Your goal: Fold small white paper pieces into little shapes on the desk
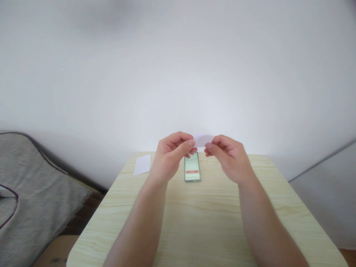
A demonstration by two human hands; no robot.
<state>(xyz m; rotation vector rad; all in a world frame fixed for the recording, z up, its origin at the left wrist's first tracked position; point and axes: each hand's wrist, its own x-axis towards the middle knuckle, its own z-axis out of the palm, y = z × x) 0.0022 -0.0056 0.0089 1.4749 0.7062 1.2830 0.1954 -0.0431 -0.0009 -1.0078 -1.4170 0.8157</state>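
Observation:
My left hand [169, 155] and my right hand [229, 157] are raised above the far part of a light wooden table [194, 222]. Both pinch a small white piece of paper [203, 139] between thumb and fingers, one at each end. Just below the hands a phone [192, 170] lies flat on the table with its screen lit, showing a red bar. A second white paper slip [142, 164] rests on the table to the left of my left hand.
A plain white wall [178, 74] rises right behind the table. A grey fabric-covered bed or cushion [30, 193] sits to the left, lower than the tabletop. The table's corners are rounded.

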